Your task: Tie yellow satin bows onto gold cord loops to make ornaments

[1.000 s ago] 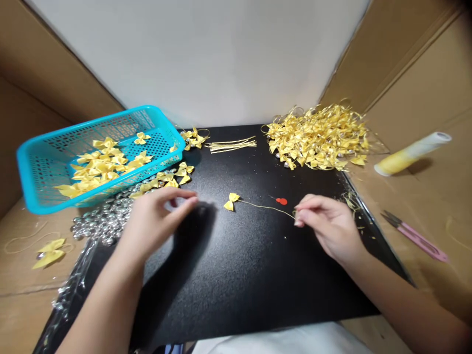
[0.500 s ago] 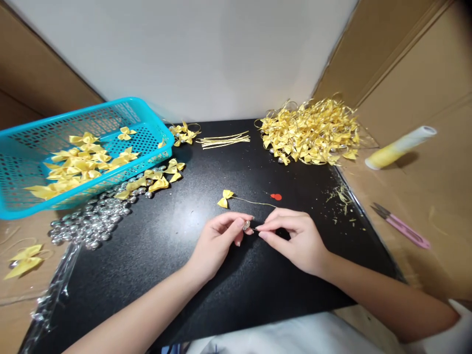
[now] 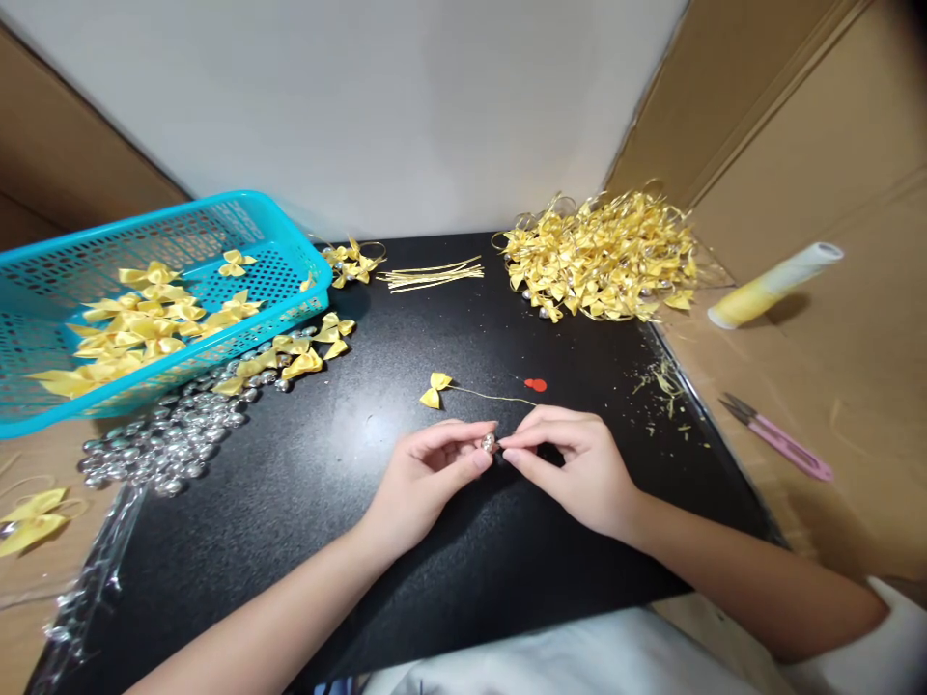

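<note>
My left hand (image 3: pixel 427 473) pinches a small shiny silver bead (image 3: pixel 488 443) between thumb and fingertips. Close beside it, my right hand (image 3: pixel 579 463) is closed, thumb and forefinger together at the bead's right side. A thin gold thread (image 3: pixel 492 396) runs from a yellow ribbon bow (image 3: pixel 435 390) on the black tabletop to the right hand. What the right fingertips grip is mostly hidden; a thin dark tip, maybe a needle, shows at the bead. Behind the hands lies a red needle threader (image 3: pixel 536 384).
A blue basket (image 3: pixel 282 314) of yellow bows stands left, with silver beads (image 3: pixel 163 439) heaped before it. Gold cords (image 3: pixel 431 275) lie at the back, beside a pile of finished bows (image 3: pixel 601 256). Pink thread snips (image 3: pixel 778 439) and a yellow-white tube (image 3: pixel 774 285) are right.
My left thumb and fingers have shifted around the bead, and my right fingertips are now closer to it. The whole view has moved slightly; the bow stays on the table.
</note>
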`<action>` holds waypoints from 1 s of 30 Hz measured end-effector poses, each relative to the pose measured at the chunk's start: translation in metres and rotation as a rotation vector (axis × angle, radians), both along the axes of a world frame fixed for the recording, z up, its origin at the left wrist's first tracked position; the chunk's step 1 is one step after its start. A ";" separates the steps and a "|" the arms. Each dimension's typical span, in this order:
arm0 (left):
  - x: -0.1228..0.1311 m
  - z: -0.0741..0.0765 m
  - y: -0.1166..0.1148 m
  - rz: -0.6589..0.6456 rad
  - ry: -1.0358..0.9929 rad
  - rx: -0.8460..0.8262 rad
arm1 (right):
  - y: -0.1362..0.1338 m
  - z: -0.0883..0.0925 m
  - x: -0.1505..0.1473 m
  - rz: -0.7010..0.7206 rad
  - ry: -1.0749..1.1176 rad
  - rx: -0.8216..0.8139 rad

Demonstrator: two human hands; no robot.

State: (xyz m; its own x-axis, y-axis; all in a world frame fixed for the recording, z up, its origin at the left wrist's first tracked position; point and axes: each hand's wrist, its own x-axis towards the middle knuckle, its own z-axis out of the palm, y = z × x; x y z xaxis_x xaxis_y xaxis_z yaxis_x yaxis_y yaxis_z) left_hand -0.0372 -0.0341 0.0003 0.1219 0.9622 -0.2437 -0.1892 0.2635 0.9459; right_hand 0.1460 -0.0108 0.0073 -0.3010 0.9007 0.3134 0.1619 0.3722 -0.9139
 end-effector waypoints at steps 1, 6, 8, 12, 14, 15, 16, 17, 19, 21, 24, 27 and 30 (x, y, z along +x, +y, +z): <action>0.000 0.000 0.000 0.000 -0.005 0.021 | 0.000 0.000 0.000 0.006 0.005 0.000; -0.002 -0.002 -0.001 -0.041 0.046 0.127 | -0.002 -0.003 -0.002 0.011 0.040 -0.098; -0.003 -0.002 -0.002 -0.064 0.102 0.164 | -0.002 -0.005 -0.003 0.011 0.086 -0.193; -0.003 0.004 -0.002 -0.130 0.190 0.233 | -0.003 -0.008 -0.003 0.056 0.173 -0.228; -0.003 0.008 -0.002 -0.163 0.203 0.257 | -0.003 -0.008 -0.003 0.073 0.157 -0.156; -0.003 0.009 -0.002 -0.170 0.210 0.262 | -0.003 -0.008 -0.003 0.076 0.143 -0.119; -0.003 0.009 -0.002 -0.170 0.221 0.262 | -0.003 -0.007 -0.003 0.076 0.128 -0.089; -0.003 0.009 -0.002 -0.162 0.232 0.261 | -0.003 -0.007 -0.003 0.073 0.120 -0.068; -0.003 0.007 -0.003 -0.116 0.245 0.262 | -0.003 -0.008 -0.004 0.063 0.126 -0.041; -0.003 0.005 -0.004 -0.060 0.247 0.263 | -0.003 -0.009 -0.005 0.054 0.140 -0.015; -0.002 0.005 -0.005 -0.007 0.272 0.256 | -0.003 -0.011 -0.006 0.045 0.145 0.004; 0.000 0.008 -0.006 0.025 0.307 0.261 | -0.003 -0.011 -0.007 0.035 0.122 0.017; 0.002 0.010 -0.008 0.066 0.317 0.277 | -0.004 -0.010 -0.008 0.014 0.100 0.050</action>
